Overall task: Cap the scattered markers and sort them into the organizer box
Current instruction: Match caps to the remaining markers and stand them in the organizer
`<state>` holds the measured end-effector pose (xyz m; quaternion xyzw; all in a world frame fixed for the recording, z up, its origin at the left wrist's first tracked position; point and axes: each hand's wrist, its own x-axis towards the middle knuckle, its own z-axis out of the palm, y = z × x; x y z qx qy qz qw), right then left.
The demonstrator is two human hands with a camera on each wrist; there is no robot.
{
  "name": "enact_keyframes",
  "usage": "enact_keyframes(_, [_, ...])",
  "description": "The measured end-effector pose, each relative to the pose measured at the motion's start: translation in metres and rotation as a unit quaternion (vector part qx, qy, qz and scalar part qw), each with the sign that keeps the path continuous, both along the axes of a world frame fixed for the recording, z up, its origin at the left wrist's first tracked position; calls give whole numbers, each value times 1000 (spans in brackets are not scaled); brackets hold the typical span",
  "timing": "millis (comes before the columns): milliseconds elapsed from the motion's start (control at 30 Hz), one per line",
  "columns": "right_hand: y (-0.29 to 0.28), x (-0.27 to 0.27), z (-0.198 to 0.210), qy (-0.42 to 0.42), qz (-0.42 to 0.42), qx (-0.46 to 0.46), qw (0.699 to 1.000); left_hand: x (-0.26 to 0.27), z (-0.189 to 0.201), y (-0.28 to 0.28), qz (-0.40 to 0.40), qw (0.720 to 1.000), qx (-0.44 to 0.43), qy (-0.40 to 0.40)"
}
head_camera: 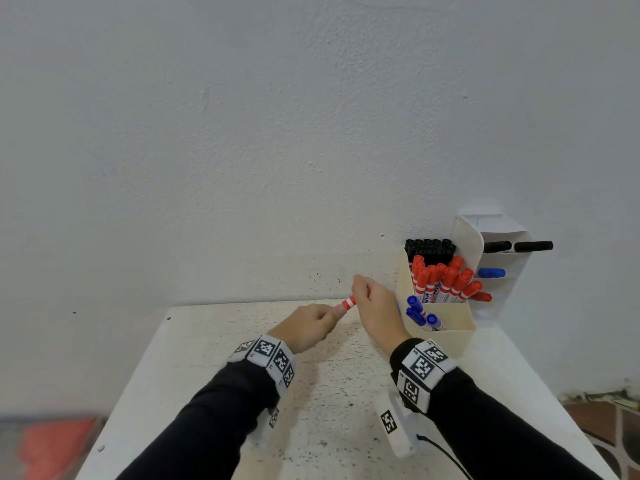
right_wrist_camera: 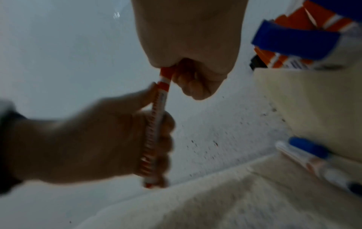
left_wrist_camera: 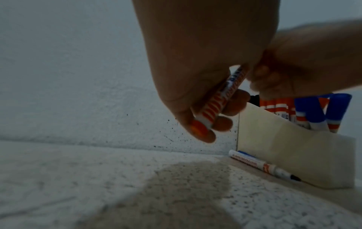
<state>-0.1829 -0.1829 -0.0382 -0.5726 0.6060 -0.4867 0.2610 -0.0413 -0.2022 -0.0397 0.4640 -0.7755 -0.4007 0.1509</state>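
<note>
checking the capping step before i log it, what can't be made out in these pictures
- Red marker tip end: hidden inside the right hand in all views, so cap seating cannot be told.
- Loose markers beside the organizer box: hidden behind the right hand in the head view; blurred in the right wrist view.
- Marker print: too blurred to read.
- Left hand fingers: curled under in the head view.

Both arms in dark sleeves, reaching fwd over the worktop (head_camera: 214, 341), marker bands on both wrists. Left hand (head_camera: 306, 329) raised off the surface, fingers curled round the barrel of a red marker (head_camera: 348, 303), thumb laid along it. Right hand (head_camera: 375, 306) just beside, knuckles up, wrist bent down, fingers closed in a fist-like grip on the marker's upper, capped end. Hands nearly touching, w/ only a short stretch of the marker showing between them.
</note>
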Motion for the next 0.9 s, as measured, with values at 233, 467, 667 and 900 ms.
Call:
enact_keyframes(233, [14,-18,57,134,18,-183,974,-30,-25,-5,12,993,-66,96])
enact_keyframes(467, [21,-99,100,184,-164,-268,931,-76,-37,-5,-129,940,-237,-210])
enact_keyframes(667, [16,-125,77,213,-147,-177,949,-90,-37,-5,-156,891,-289,-312])
enact_keyframes(900, [8,-123,82,198,-147,-150,957,-90,-41,-10,-162,894,-319,-271])
